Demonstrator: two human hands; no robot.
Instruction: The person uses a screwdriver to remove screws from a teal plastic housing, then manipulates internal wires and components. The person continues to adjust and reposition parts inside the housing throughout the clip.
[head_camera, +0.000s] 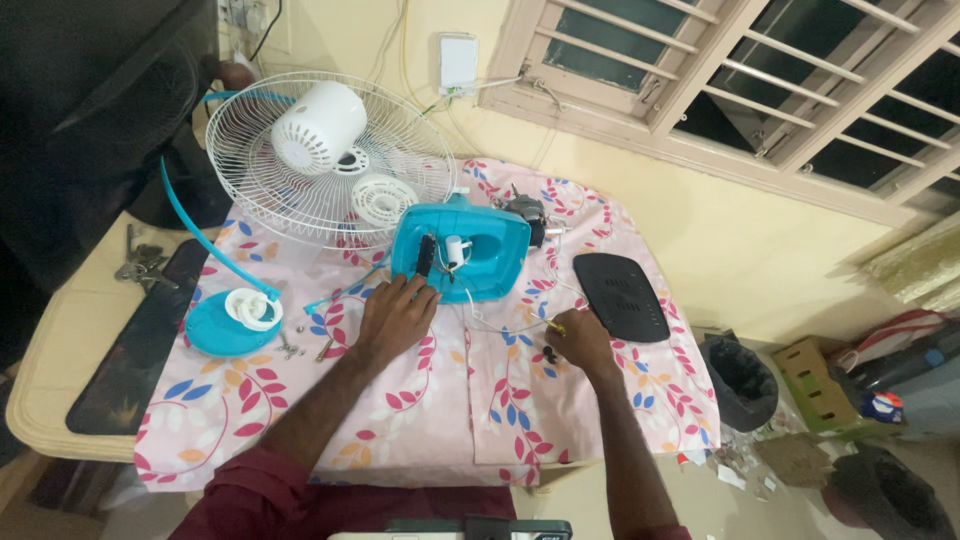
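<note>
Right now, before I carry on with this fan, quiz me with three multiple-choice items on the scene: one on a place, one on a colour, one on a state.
1. Where does the black oval cover lie?
A. right of the open housing, on the cloth
B. inside the wire grille
C. on the floor

2. What colour is the open housing?
A. red
B. turquoise blue
C. black

3. What is the left hand doing?
A. hanging off the table
B. resting against the housing's near edge
C. lifting the wire grille

Answers: 1 A, it sits on the floral cloth beyond the right hand. 2 B, its shell is plainly turquoise. 3 B, its fingers touch the housing's rim.
</note>
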